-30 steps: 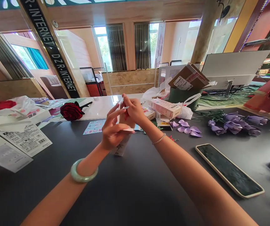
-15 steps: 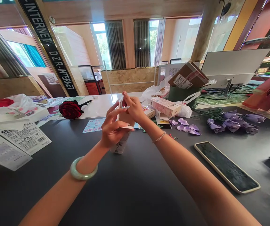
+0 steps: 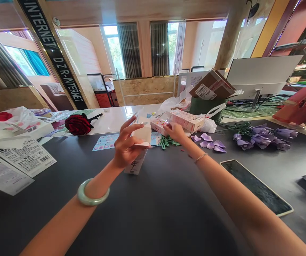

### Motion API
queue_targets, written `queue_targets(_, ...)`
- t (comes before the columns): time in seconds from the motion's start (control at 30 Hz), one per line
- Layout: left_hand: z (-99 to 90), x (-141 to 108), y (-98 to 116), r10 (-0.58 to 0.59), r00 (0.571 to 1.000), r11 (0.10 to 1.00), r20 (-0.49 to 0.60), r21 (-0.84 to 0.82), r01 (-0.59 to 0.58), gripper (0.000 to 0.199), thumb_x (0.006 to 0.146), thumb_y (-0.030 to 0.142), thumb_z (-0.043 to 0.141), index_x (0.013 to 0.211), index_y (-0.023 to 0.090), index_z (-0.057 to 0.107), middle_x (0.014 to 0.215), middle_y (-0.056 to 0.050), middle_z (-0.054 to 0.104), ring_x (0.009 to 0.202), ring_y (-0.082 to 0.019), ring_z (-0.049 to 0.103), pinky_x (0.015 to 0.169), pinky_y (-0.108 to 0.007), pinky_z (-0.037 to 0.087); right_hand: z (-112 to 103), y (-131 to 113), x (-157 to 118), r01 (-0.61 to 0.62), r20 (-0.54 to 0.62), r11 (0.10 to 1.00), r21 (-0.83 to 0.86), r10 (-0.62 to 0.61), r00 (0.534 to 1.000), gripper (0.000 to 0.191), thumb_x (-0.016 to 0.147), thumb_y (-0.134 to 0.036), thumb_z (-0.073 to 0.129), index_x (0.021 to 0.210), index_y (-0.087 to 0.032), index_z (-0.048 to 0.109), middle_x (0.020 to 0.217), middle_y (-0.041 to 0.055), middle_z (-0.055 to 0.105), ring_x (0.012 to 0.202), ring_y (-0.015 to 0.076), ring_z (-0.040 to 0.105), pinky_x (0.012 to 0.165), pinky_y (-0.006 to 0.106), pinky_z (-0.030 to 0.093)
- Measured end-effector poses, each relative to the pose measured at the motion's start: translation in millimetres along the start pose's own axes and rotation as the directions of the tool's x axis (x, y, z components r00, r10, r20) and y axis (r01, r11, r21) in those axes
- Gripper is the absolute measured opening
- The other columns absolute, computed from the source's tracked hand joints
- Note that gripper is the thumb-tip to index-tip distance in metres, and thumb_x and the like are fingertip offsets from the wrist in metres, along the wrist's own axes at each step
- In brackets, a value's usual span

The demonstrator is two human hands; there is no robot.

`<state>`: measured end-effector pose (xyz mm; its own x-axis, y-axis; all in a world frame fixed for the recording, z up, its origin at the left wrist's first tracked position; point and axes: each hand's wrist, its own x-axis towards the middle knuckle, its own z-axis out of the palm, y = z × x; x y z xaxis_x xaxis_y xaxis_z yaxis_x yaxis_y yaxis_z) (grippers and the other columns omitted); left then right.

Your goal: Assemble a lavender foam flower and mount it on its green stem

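Observation:
A tall white carton (image 3: pixel 135 166) with a dark plant print stands upright on the dark table. Around its upper part wraps my left hand (image 3: pixel 126 145), with the index finger raised along the open flap. A pale clear strip, perhaps plastic, shows beyond those fingers. Farther right, my right hand (image 3: pixel 176 131) is at the end of a small pink-and-white box (image 3: pixel 158 125), fingers bent together. Whatever they pinch is too small to make out. Below that hand lie green stems (image 3: pixel 165 143), and a blue printed sheet (image 3: pixel 105 141) is left of the carton.
Purple petals (image 3: pixel 206 138), purple flowers (image 3: pixel 262 137) and a phone (image 3: pixel 257 185) lie to the right. A larger pink box (image 3: pixel 186 121) is beside my right hand. A dark red crocheted rose (image 3: pixel 78 124) and an opened white box (image 3: pixel 22 156) are at left.
My right hand has left the carton's top and moved right to the small pink-and-white box. My left hand stays on the carton, whose open flap now shows more fully.

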<state>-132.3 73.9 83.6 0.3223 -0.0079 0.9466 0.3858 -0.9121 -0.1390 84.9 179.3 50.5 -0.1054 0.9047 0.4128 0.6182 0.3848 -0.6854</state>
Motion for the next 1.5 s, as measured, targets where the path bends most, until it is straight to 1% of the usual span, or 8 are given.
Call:
queue_targets(0.1,0.5,-0.4,-0.8,0.003,1.0,1.0,-0.002,-0.017,-0.003,0.016,0.083,0.022,0.072,0.08,0.02,0.056,0.122,-0.002,0.06,0.134,-0.03,0.044,0.1,-0.054,0.05,15.6,36.4,-15.0,-0.044,0.112,0.972,-0.232,0.072,0.991,0.039,0.091,-0.047,0.06,0.109,-0.012,0.061,0.115,0.0105,0.061,0.11,0.0241,0.057,0.097,0.046,0.043)
queue_targets(0.2,0.2,-0.5,-2.0,0.023,1.0,1.0,-0.008,-0.012,-0.023,0.016,0.084,0.023,0.071,0.08,0.019,0.056,0.121,-0.002,0.061,0.134,-0.031,0.044,0.098,-0.054,0.051,35.5,51.8,-22.1,-0.07,0.15,0.916,-0.394,0.14,0.979,0.067,0.087,-0.059,0.059,0.135,-0.013,0.048,0.143,0.0161,0.042,0.132,0.0318,0.038,0.109,0.053,0.029)
queue_targets(0.3,-0.6,-0.6,-3.2,0.033,0.999,0.999,-0.021,0.0,-0.033,0.018,0.084,0.025,0.071,0.078,0.018,0.056,0.12,-0.003,0.062,0.133,-0.031,0.046,0.098,-0.053,0.05,50.0,53.4,-20.2,-0.089,0.164,0.862,-0.5,0.195,0.967,0.095,0.08,-0.072,0.058,0.147,-0.009,0.033,0.151,0.0223,0.027,0.141,0.0363,0.022,0.113,0.053,0.02)
queue_targets(0.37,-1.1,-0.5,-3.8,0.034,0.999,0.999,-0.026,0.009,-0.034,0.018,0.083,0.025,0.072,0.077,0.018,0.056,0.119,-0.003,0.062,0.132,-0.031,0.047,0.099,-0.053,0.05,55.1,52.1,-17.8,-0.091,0.165,0.831,-0.548,0.214,0.963,0.104,0.077,-0.077,0.057,0.148,-0.007,0.029,0.15,0.0247,0.027,0.141,0.0372,0.021,0.113,0.052,0.019)
queue_targets(0.57,-0.7,-0.1,-4.6,0.041,0.999,0.999,-0.035,0.031,-0.04,0.02,0.084,0.028,0.071,0.077,0.017,0.055,0.119,-0.003,0.063,0.131,-0.029,0.048,0.1,-0.052,0.049,58.9,50.3,-19.2,-0.054,0.133,0.773,-0.632,0.177,0.975,0.076,0.087,-0.069,0.05,0.137,-0.013,0.044,0.137,0.0165,0.045,0.129,0.0315,0.04,0.107,0.05,0.029)
queue_targets(0.77,0.4,-0.4,-4.1,0.053,0.998,0.998,-0.044,0.033,-0.052,0.021,0.084,0.028,0.071,0.077,0.017,0.055,0.118,-0.004,0.063,0.131,-0.029,0.048,0.1,-0.051,0.049,59.8,47.4,-24.8,-0.043,0.101,0.742,-0.669,0.148,0.984,0.054,0.093,-0.058,0.05,0.124,-0.014,0.054,0.129,0.0125,0.05,0.121,0.0285,0.045,0.102,0.049,0.035)
queue_targets(1.03,-0.3,-1.5,-4.6,0.054,0.998,0.998,-0.04,0.048,-0.052,0.02,0.084,0.028,0.071,0.078,0.017,0.056,0.117,-0.003,0.063,0.13,-0.028,0.049,0.098,-0.05,0.05,57.6,39.8,-28.2,-0.023,0.095,0.718,-0.696,0.123,0.988,0.046,0.095,-0.052,0.051,0.121,-0.014,0.056,0.123,0.0114,0.054,0.117,0.0266,0.05,0.098,0.048,0.041)
queue_targets(1.5,1.2,-2.3,-4.4,0.049,0.998,0.997,-0.037,0.057,-0.047,0.02,0.084,0.03,0.072,0.079,0.019,0.056,0.114,-0.002,0.065,0.127,-0.026,0.052,0.098,-0.052,0.05,52.9,25.2,-34.8,0.137,0.273,0.701,-0.7,0.085,0.958,0.033,0.096,-0.041,0.056,0.114,-0.013,0.059,0.106,0.0079,0.062,0.094,0.0193,0.062,0.083,0.039,0.053)
